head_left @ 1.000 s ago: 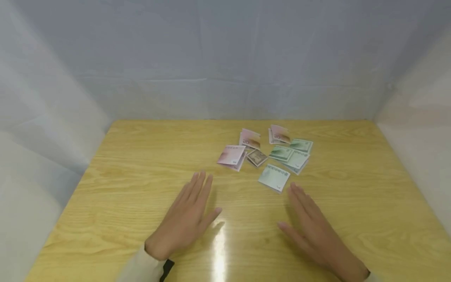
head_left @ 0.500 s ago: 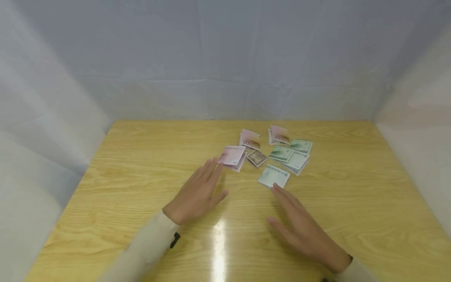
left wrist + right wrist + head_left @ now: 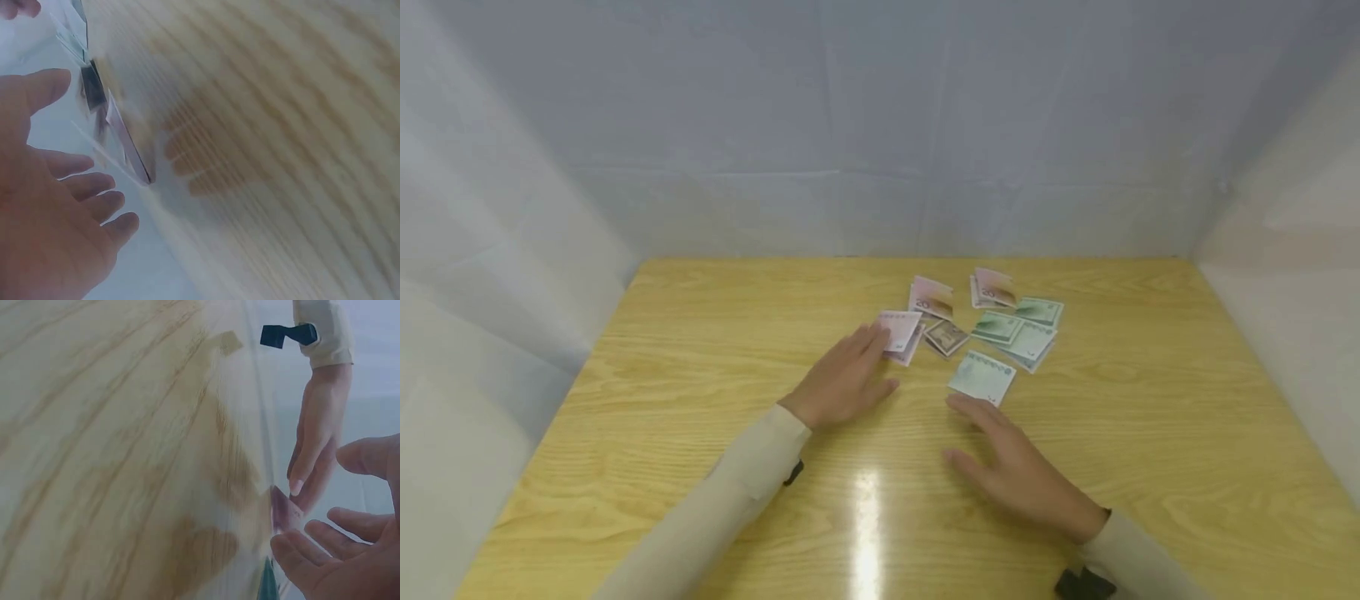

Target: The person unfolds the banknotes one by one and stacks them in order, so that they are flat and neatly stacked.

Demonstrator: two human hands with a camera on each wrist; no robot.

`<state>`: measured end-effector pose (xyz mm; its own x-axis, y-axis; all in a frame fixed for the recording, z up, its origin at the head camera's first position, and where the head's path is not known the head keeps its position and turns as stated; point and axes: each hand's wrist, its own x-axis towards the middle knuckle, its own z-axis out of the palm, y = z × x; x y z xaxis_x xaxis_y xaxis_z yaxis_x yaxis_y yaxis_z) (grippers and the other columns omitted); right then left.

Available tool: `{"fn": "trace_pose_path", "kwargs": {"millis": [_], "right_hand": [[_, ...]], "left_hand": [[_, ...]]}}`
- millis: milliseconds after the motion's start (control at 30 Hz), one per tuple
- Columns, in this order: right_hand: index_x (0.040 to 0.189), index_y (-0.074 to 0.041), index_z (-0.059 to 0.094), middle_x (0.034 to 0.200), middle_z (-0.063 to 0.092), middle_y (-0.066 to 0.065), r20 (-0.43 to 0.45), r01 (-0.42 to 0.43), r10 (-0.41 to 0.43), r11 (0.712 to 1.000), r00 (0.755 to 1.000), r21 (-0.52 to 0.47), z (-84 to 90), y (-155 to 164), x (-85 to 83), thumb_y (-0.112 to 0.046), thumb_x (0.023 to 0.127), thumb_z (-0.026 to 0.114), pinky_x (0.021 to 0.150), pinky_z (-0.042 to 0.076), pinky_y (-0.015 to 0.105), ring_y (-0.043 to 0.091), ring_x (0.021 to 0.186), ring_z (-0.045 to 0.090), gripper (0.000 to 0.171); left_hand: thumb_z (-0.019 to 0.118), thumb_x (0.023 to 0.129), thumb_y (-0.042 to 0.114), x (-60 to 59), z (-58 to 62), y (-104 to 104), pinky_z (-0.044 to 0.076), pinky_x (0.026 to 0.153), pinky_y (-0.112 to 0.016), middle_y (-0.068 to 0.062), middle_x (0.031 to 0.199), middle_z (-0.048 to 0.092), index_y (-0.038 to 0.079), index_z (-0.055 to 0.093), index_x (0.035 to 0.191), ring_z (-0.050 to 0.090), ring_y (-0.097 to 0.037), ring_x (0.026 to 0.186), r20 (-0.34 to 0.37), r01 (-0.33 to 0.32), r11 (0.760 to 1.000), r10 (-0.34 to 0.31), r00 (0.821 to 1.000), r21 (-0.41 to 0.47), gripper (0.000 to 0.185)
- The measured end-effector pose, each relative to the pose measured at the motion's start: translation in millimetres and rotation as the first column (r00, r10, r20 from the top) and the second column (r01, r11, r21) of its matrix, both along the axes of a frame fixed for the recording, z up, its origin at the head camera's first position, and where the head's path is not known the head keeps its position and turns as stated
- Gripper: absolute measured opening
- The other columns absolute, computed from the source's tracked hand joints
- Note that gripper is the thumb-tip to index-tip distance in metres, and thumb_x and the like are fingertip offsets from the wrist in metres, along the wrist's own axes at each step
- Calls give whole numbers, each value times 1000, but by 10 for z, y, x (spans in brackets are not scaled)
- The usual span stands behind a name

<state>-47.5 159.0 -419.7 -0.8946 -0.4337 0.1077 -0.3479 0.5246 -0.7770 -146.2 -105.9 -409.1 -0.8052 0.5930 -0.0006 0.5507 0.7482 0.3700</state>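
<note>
Folded paper banknotes lie in a loose group on the table. My left hand [image 3: 844, 377] reaches over the left of the group, its fingertips overlapping a folded pink banknote [image 3: 900, 330] in the head view. In the left wrist view the fingers of this hand [image 3: 62, 206] are extended and slightly bent, with the pink banknote [image 3: 128, 147] beyond them. At the near edge of a pale green banknote [image 3: 982, 375], my right hand [image 3: 1022, 475] hovers with thumb and fingers apart. The right wrist view shows that hand [image 3: 350, 550] holding nothing, close to a green banknote [image 3: 267, 584].
Behind lie two more pink banknotes [image 3: 932, 298] [image 3: 996, 287], a small brown one [image 3: 947, 337] and several green ones [image 3: 1028, 340]. The wooden table [image 3: 685, 350] ends at a pale sheet [image 3: 880, 125] hung at the back, with more sheeting on both sides.
My left hand has moved forward and right, up to the pink banknote. The right hand has shifted left and now lies in front of the pale green banknote. The banknotes look unmoved.
</note>
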Motion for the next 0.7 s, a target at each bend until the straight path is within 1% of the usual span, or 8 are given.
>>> {"fn": "trace_pose_path", "kwargs": {"millis": [100,133,233,333,467,533,700], "right_hand": [[144,2,47,143,53,19,58,8,-1,992,998,-128,-42,-41,-64,-14,96,70,106,49,48,36,128,55,56],[143,3,48,141,54,21,86,16,-1,984,996,-175,-57,-53,-84,-12,96,70,105,51,47,38,126,56,54],[139,6,51,138,55,24,175,65,-18,963,984,-263,-84,-83,-131,-9,96,70,105,51,45,41,124,57,49],[137,5,54,137,57,22,278,138,-55,947,959,-290,-78,-109,-175,-9,96,69,103,53,41,39,123,59,46],[136,3,56,135,61,19,371,215,-102,936,923,-277,-59,-132,-236,-14,97,68,103,53,38,34,120,61,44],[136,2,56,134,62,18,403,249,-123,928,907,-277,-58,-140,-262,-15,97,68,103,53,37,32,120,62,44],[137,2,55,133,63,17,486,319,-134,893,863,-319,-64,-147,-305,-16,96,70,102,53,32,29,123,60,47]], "left_hand": [[58,103,38,-79,-25,33,20,124,-50,-26,162,22,-5,26,156,22,-40,151,35,8,1000,-8,999,-9,75],[58,103,38,-98,-32,41,19,125,-50,-26,163,21,-5,26,156,21,-39,151,48,9,1000,-8,999,-13,76],[55,104,41,-136,-44,54,15,126,-49,-23,165,17,-4,22,158,15,-36,153,95,0,999,5,995,-46,78],[53,104,44,-153,-48,66,12,126,-48,-20,166,14,-2,21,158,11,-33,154,132,-10,998,18,991,-68,78],[52,104,47,-157,-48,88,10,127,-46,-18,166,13,0,22,159,9,-31,155,165,-11,996,25,986,-87,78],[52,104,48,-152,-50,96,10,126,-46,-19,166,13,0,23,158,9,-32,154,166,-2,994,19,986,-108,78],[51,104,50,-126,-52,107,14,126,-47,-21,165,16,-1,27,157,13,-34,154,144,33,985,-9,990,-170,77]]}}
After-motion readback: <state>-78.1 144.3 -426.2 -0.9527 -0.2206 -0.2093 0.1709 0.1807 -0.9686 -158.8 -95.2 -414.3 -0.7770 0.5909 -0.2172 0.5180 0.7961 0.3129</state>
